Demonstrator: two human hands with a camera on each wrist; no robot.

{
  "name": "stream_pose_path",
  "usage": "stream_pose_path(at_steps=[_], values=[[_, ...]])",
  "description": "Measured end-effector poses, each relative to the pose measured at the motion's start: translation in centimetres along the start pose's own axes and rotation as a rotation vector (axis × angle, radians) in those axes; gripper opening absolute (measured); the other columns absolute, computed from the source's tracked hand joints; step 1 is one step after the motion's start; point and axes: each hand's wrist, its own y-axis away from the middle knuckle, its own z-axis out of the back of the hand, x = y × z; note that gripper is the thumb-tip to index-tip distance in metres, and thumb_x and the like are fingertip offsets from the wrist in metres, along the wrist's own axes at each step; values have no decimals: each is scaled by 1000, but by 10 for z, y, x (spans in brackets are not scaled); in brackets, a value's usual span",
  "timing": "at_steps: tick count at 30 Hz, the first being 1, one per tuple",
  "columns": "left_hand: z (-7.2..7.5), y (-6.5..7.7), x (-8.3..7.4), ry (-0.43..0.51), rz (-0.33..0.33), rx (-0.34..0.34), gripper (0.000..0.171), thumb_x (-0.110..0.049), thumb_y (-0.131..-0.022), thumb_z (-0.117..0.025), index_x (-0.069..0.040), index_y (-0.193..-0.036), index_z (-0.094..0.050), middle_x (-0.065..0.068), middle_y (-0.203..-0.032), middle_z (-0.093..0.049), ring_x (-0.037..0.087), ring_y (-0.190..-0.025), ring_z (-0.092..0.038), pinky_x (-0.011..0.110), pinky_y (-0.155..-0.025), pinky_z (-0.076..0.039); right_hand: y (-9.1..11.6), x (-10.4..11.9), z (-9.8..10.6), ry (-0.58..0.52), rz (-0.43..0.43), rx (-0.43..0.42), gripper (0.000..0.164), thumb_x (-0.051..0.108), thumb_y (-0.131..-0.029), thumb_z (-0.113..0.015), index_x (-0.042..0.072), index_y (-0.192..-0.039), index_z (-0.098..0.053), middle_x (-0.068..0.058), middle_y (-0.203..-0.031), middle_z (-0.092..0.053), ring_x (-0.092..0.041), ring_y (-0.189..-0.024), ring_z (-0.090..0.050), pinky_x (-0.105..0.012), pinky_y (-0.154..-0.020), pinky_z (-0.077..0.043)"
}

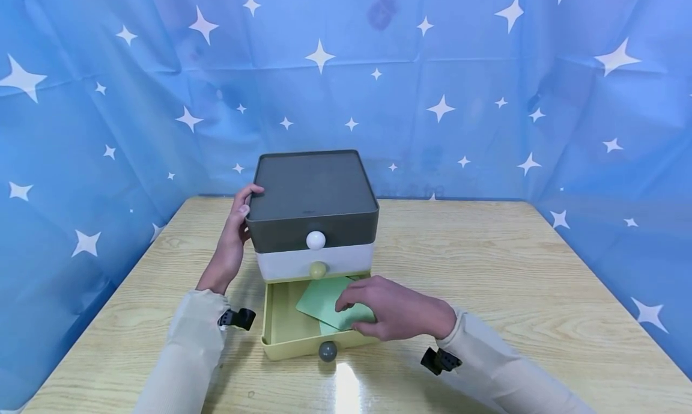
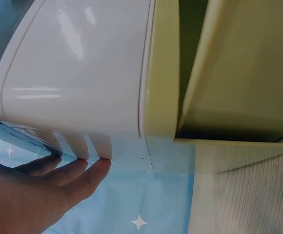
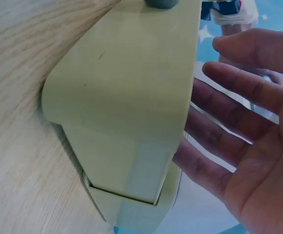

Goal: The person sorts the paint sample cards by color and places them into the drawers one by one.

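Note:
A small stacked drawer box stands mid-table, with a dark grey top tier [image 1: 313, 185], a white middle tier [image 1: 346, 259] and a yellow-green bottom drawer [image 1: 292, 349] pulled out. Inside that drawer lies a light green square sheet [image 1: 316, 300], set askew. My left hand [image 1: 231, 240] rests along the box's left side; in the left wrist view its fingertips [image 2: 102, 163] touch the white tier. Over the drawer's right front corner hovers my right hand [image 1: 394, 309], covering part of the sheet. The right wrist view shows its fingers [image 3: 214, 131] loosely spread by the drawer's rim, holding nothing.
Round knobs sit on the tiers' fronts: a white knob [image 1: 316, 240], a green knob [image 1: 318, 270] and a grey knob [image 1: 327, 351]. The wooden table [image 1: 465, 252] ends at a blue star-patterned curtain [image 1: 378, 89] behind. Each wrist wears a black strap device.

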Motion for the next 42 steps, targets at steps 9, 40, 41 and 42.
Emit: stream_pose_path(at_steps=[9, 40, 41, 42], values=[[0, 0, 2, 6, -1, -3, 50, -46, -104, -17, -28, -147, -33, 3, -161, -20, 38, -138, -28, 54, -108, -23, 0, 16, 2, 39, 64, -8, 28, 13, -90, -71, 11, -118, -68, 1, -115, -70, -10, -108, -66, -22, -93, -52], [0, -2, 1, 30, -21, -2, 49, -43, -104, -17, -26, -147, -34, 2, -158, -23, 31, -134, -31, 47, -104, -27, -13, 50, -37, 572, 297, -69, 28, 1, -74, -68, 25, -87, -66, 19, -93, -65, 2, -55, -48, -16, -47, -30], [-1, -2, 1, 32, -21, -3, 49, -43, -104, -17, -26, -147, -34, 2, -158, -24, 31, -133, -32, 47, -104, -27, -14, 49, -39, 613, 310, -91, 28, 1, -73, -68, 26, -84, -65, 19, -91, -63, 2, -53, -47, -17, -46, -28], [-1, -2, 1, 33, -21, -2, 49, -43, -104, -17, -26, -147, -34, 2, -157, -25, 30, -132, -32, 47, -104, -27, -14, 49, -40, 643, 321, -111, 28, 1, -73, -69, 27, -82, -64, 20, -90, -62, 3, -52, -47, -18, -45, -27]])
